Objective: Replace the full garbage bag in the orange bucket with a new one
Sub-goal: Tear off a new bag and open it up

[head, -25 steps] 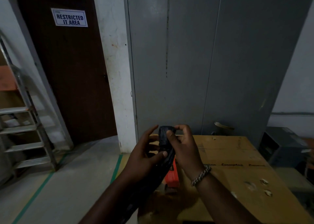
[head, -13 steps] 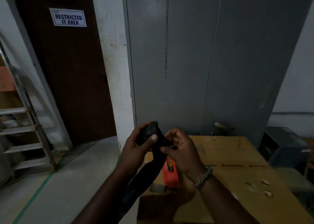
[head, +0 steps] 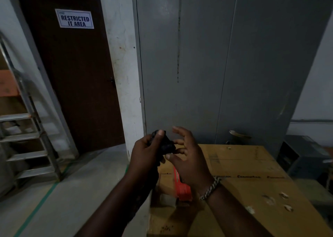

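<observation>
Since a moment ago the right hand has let go and spread open beside the folded black garbage bag, now pinched only by the closed left hand, so the slick plastic could slip before it is unfolded.

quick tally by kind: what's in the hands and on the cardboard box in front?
Black garbage bag, bunched, held in the left hand: 1
Orange-red packet lying on the cardboard box: 1
Cardboard box: 1
Bracelet on the wrist of the right hand: 1
Total: 4
The pale bits on the box top are too blurred to count.
</observation>
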A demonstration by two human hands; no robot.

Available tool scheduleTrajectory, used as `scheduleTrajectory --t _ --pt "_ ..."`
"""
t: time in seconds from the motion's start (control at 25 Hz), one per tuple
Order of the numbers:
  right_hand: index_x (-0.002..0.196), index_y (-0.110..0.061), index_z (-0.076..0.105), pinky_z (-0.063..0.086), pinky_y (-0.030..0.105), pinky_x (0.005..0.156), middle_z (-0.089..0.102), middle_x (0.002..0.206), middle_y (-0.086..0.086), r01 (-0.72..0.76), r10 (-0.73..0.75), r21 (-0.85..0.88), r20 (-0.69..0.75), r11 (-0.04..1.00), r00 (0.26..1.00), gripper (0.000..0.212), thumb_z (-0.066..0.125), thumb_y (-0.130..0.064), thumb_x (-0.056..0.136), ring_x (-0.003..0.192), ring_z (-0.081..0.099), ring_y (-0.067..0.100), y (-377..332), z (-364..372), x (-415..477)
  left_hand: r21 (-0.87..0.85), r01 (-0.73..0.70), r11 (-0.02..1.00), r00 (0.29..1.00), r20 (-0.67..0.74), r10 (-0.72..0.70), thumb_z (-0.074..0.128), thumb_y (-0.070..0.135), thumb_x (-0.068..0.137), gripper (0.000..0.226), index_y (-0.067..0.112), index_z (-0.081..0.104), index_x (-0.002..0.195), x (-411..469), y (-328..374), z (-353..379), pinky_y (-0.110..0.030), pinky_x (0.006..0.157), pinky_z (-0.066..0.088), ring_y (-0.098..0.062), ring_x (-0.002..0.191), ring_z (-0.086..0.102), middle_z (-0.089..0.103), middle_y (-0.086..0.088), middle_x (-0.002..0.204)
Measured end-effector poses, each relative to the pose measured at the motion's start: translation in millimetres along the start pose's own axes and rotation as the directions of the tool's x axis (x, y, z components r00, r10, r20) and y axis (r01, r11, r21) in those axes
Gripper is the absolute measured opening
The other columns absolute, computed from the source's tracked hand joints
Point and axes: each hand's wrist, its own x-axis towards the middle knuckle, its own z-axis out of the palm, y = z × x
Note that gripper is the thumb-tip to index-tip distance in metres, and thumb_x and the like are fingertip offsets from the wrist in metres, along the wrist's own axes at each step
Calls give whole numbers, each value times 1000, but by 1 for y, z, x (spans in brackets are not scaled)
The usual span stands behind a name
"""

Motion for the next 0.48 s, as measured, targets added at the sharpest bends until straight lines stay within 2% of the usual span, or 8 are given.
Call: scheduleTrajectory --t 0.08,0.16,0.24,0.32,0.36,0.44,0.48 --pt "141 -43 50 54 18 93 48 140 -23 83 -81 -33 67 996 995 74 74 -2 84 126 51 -1 -2 -3 4 45 -15 999 998 55 12 47 51 100 46 14 73 96 0 -1 -1 -31 47 42 -28 54 58 76 -12 78" --pt "135 -35 60 56 24 91 57 131 -19 119 -118 -36 42 992 992 56 71 -6 88 120 58 4 0 -5 10 78 -17 997 995 98 10 35 58 101 58 15 73 93 1 -4 -3 -30 46 41 -24 52 55 71 -16 73" --pt "125 -32 66 60 32 83 66 118 -14 72 -72 -9 -29 997 997 37 68 -15 93 103 66 8 1 -7 15 86 -4 996 992 127 -7 29 60 101 66 11 71 89 1 -5 -5 -28 46 39 -21 51 53 67 -17 71" --pt "115 -33 66 60 30 71 70 98 -11 22 -20 18 -91 1000 996 23 66 -20 96 83 68 9 -2 -9 18 76 -10 997 988 154 -2 36 57 101 56 11 68 92 1 -8 -6 -29 48 40 -22 55 53 65 -18 75" --pt "112 -32 65 58 27 66 70 91 -10 17 -13 30 -123 999 992 16 63 -24 98 76 67 9 -4 -10 20 72 -18 997 986 168 5 44 53 100 43 16 67 98 1 -8 -6 -30 50 42 -23 59 54 65 -17 79" --pt "107 -27 65 56 26 65 68 92 -10 29 -22 38 -181 999 983 13 58 -36 100 78 67 8 -9 -15 26 106 -49 993 982 187 28 61 39 97 19 32 63 114 1 -8 -8 -32 58 52 -23 71 63 69 -5 93" --pt "106 -26 65 57 30 69 68 96 -10 35 -28 34 -196 999 980 19 55 -41 99 85 67 9 -10 -16 29 183 -102 978 979 190 67 66 32 94 30 38 58 123 4 -9 -9 -31 66 58 -17 82 68 70 4 106"
